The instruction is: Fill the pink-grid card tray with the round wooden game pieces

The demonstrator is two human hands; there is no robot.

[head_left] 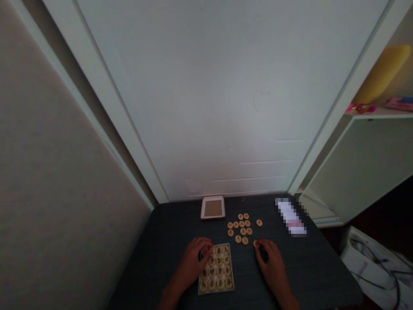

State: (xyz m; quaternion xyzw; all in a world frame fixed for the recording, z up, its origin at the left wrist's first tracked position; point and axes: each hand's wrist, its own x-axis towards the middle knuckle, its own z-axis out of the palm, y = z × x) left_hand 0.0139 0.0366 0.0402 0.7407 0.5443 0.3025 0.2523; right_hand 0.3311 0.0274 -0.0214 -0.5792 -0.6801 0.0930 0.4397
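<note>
A shallow square box [232,275] stands on the dark table, filled with rows of round Chinese chess pieces [220,282] marked in black. At its upper left corner is my left hand [195,257], fingers curled and thumb close to them; what they hold, if anything, is not clear. My right hand [272,262], right of the box, pinches one round chess piece [256,243] between thumb and fingertips, at or just over the table. Beyond the hands lies a loose group of pieces with red marks [242,224], and a single piece [259,222] sits apart on their right.
A box lid or second shallow tray [213,208] with a brown inside lies near the back edge of the table [174,224]. A blurred-out flat item [290,216] is at the back right. White panels rise behind; a white box with cables [377,258] stands lower right.
</note>
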